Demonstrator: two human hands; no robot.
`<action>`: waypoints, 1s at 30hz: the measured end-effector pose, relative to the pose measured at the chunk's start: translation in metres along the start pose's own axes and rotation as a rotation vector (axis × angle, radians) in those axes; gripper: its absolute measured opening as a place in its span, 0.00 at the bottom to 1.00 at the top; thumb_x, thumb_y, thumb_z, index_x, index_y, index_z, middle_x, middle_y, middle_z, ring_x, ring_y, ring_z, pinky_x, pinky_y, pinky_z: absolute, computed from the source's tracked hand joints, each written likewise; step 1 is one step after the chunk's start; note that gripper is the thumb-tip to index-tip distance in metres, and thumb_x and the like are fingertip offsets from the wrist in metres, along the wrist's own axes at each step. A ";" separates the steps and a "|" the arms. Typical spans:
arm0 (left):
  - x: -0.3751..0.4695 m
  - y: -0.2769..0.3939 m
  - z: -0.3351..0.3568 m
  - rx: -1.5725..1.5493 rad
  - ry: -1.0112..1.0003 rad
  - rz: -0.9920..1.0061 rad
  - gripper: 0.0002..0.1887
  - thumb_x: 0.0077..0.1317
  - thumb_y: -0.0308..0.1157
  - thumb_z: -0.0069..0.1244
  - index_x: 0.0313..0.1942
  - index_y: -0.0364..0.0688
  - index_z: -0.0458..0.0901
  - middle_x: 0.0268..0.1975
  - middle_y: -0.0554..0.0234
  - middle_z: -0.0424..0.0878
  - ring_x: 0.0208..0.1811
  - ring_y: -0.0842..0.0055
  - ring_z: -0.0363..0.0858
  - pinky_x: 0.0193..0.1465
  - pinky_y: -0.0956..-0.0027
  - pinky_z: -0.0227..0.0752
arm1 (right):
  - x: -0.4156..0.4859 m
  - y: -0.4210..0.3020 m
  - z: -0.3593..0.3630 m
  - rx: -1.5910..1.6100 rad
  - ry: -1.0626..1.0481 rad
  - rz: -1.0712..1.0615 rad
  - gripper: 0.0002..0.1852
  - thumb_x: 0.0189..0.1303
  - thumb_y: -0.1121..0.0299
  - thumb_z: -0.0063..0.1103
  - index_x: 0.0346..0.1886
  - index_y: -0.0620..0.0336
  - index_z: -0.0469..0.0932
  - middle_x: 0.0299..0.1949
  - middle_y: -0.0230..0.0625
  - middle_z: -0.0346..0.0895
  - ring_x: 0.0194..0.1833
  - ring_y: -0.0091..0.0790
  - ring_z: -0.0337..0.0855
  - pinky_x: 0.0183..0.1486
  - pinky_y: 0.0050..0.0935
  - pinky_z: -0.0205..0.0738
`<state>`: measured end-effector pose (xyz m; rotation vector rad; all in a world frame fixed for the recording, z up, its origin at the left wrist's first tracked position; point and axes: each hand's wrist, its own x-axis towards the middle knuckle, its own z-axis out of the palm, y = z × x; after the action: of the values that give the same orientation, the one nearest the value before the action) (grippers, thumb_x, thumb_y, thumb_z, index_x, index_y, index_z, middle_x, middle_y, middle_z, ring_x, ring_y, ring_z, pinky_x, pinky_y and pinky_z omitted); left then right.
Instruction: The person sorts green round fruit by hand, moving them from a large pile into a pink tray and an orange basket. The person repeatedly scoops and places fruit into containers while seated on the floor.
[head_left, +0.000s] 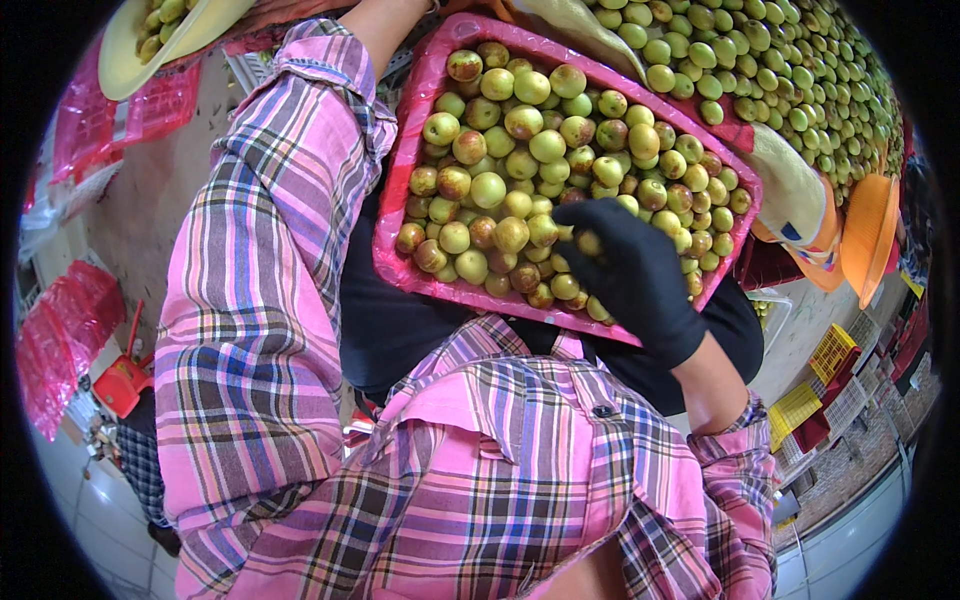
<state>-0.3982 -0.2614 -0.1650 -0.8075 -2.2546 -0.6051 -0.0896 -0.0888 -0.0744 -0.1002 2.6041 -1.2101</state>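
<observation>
A rectangular crate lined with pink plastic film (435, 289) rests on my lap, full of green and reddish-brown jujubes (487, 190). Over its near right side is my right hand (637, 270) in a black glove. Its fingers curl around a jujube (589, 241), just above the others. My left arm, in a pink plaid sleeve (262, 225), reaches forward past the crate's left side. The left hand itself is beyond the top edge of the view.
A large heap of jujubes (750, 67) lies beyond the crate, bordered by cloth (795, 172). An orange basin-like item (870, 232) stands right. A pale yellow bowl (120, 60) holds more fruit. Yellow crates (832, 352) sit right, a red plastic stool (120, 386) left.
</observation>
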 end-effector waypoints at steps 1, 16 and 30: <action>0.000 0.000 0.000 0.000 -0.003 -0.002 0.19 0.65 0.33 0.52 0.56 0.42 0.81 0.66 0.45 0.77 0.63 0.51 0.76 0.67 0.50 0.66 | -0.004 -0.003 0.006 -0.003 -0.057 -0.026 0.14 0.60 0.67 0.70 0.49 0.52 0.81 0.37 0.40 0.82 0.36 0.46 0.86 0.37 0.39 0.79; 0.000 0.000 -0.004 -0.031 -0.013 -0.029 0.19 0.65 0.30 0.52 0.57 0.41 0.82 0.68 0.46 0.75 0.63 0.49 0.75 0.68 0.51 0.67 | 0.011 0.026 -0.013 -0.249 0.260 0.083 0.13 0.60 0.66 0.69 0.48 0.52 0.81 0.40 0.39 0.83 0.37 0.47 0.86 0.38 0.40 0.80; -0.001 -0.004 -0.005 -0.061 -0.015 -0.030 0.20 0.65 0.30 0.51 0.58 0.41 0.82 0.68 0.45 0.75 0.63 0.49 0.75 0.68 0.51 0.66 | 0.048 0.030 0.001 -0.490 -0.018 0.080 0.19 0.57 0.60 0.72 0.51 0.53 0.81 0.36 0.40 0.86 0.37 0.49 0.87 0.38 0.44 0.81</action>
<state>-0.3980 -0.2675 -0.1635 -0.8118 -2.2748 -0.6863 -0.1340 -0.0784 -0.1079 -0.0981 2.7986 -0.5213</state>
